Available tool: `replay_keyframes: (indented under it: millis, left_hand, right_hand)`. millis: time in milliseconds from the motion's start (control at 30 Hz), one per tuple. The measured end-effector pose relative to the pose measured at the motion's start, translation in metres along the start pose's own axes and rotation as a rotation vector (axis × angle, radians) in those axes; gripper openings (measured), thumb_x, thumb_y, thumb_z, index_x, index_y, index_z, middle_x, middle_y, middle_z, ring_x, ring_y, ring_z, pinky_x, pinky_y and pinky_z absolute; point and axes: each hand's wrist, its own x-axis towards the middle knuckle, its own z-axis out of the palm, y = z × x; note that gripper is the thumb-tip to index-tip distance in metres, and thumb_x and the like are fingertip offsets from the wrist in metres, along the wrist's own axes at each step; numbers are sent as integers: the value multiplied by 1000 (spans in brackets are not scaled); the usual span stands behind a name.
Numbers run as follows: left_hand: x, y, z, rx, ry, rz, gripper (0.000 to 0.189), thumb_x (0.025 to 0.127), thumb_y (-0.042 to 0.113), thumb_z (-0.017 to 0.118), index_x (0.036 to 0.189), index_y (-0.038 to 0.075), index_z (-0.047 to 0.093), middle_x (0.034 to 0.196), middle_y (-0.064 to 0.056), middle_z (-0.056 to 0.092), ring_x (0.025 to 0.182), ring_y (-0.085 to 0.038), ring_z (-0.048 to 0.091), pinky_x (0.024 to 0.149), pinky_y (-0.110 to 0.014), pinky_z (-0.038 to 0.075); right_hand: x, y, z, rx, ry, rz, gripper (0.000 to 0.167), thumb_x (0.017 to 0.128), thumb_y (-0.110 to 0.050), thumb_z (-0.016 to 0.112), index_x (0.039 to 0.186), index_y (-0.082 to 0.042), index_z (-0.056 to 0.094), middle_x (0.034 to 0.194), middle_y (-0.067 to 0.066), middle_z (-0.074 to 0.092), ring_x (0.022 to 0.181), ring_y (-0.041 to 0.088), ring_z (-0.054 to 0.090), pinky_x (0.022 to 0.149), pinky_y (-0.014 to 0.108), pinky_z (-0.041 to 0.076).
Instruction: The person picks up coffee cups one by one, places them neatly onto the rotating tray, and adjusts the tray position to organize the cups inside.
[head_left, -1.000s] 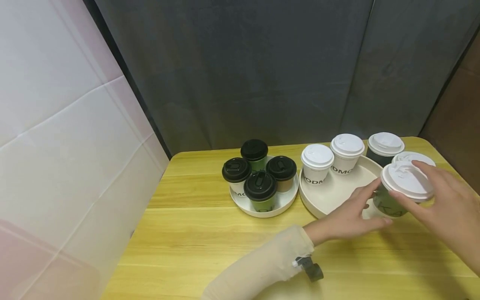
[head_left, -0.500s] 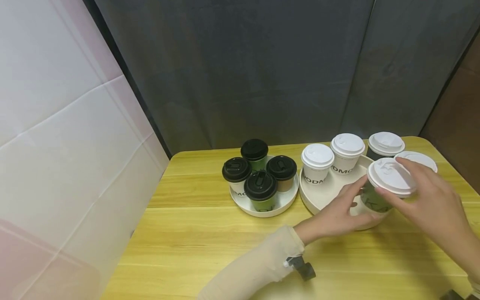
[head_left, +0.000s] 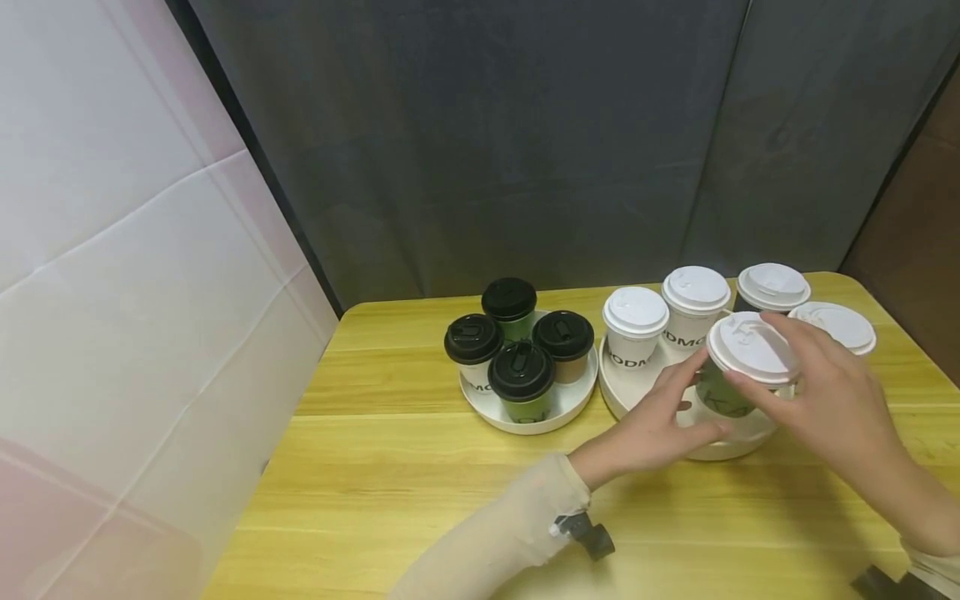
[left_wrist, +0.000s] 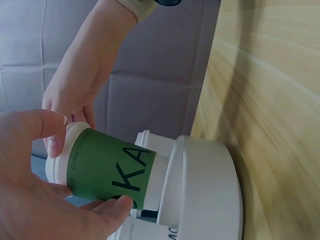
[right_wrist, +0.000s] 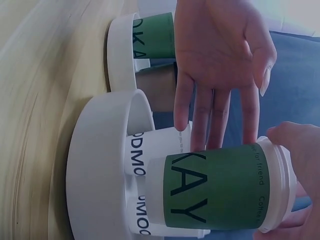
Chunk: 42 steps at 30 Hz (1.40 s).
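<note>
My right hand (head_left: 832, 400) holds a paper coffee cup (head_left: 723, 393) with a green sleeve and white lid, gripping it around the lid. It is tilted a little and hangs over the front of the large cream round tray (head_left: 611, 392). My left hand (head_left: 648, 425) is beside the cup, fingers stretched out and thumb apart; in the right wrist view that left hand (right_wrist: 220, 65) reaches its straight fingertips behind the green sleeve (right_wrist: 215, 187). Two white cups with white lids, a left one (head_left: 636, 321) and a rear one (head_left: 694, 300), stand in the tray.
Left of it, a smaller white plate (head_left: 528, 429) bears several black-lidded cups (head_left: 521, 375). Right of the large tray stand a dark cup with a white lid (head_left: 772, 287) and another white-lidded cup (head_left: 843, 325), partly behind my right hand. A dark curtain (head_left: 487, 150) backs the table.
The green-sleeved cup has moved left, from the tray's right side to over its front part, in my right hand. My left hand has shifted left along with it.
</note>
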Motion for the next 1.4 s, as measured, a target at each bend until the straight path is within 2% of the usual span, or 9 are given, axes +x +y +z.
replay_keyframes:
  millis: [267, 533, 767, 1167, 1400]
  left_hand:
    - [-9, -7, -10, -23, 26, -38, 81, 96, 30, 62, 160, 27, 12, 162, -3, 25, 145, -12, 35, 108, -18, 40]
    - [-17, -13, -16, -37, 24, -49, 82, 96, 30, 62, 159, 32, 10, 162, -4, 25, 146, -13, 35, 109, -21, 41]
    - [-21, -19, -18, -41, 37, -64, 83, 95, 28, 63, 160, 30, 10, 162, -4, 24, 146, -13, 35, 110, -22, 41]
    - [-33, -26, -23, -45, 47, -78, 85, 95, 29, 63, 159, 31, 8, 162, -5, 24, 147, -16, 35, 113, -24, 42]
    - [-38, -32, -24, -59, 57, -86, 85, 94, 27, 63, 160, 28, 8, 164, -6, 21, 148, -18, 34, 113, -25, 41]
  right_hand:
    - [4, -7, 11, 46, 0, -30, 76, 71, -31, 86, 138, -12, 55, 130, 20, 61, 113, 43, 57, 81, 60, 43]
    - [4, -11, 22, 57, -17, -46, 76, 72, -30, 86, 139, -12, 55, 132, 19, 61, 113, 42, 59, 84, 54, 45]
    - [5, -14, 29, 60, -41, -52, 78, 72, -33, 86, 141, -14, 53, 135, 21, 59, 113, 45, 57, 82, 60, 45]
    - [6, -20, 41, 81, -44, -87, 76, 70, -30, 87, 137, -12, 56, 133, 19, 60, 122, 40, 55, 94, 59, 44]
    - [5, -22, 49, 100, -72, -86, 75, 74, -31, 85, 139, -12, 53, 131, 21, 61, 117, 42, 57, 90, 60, 45]
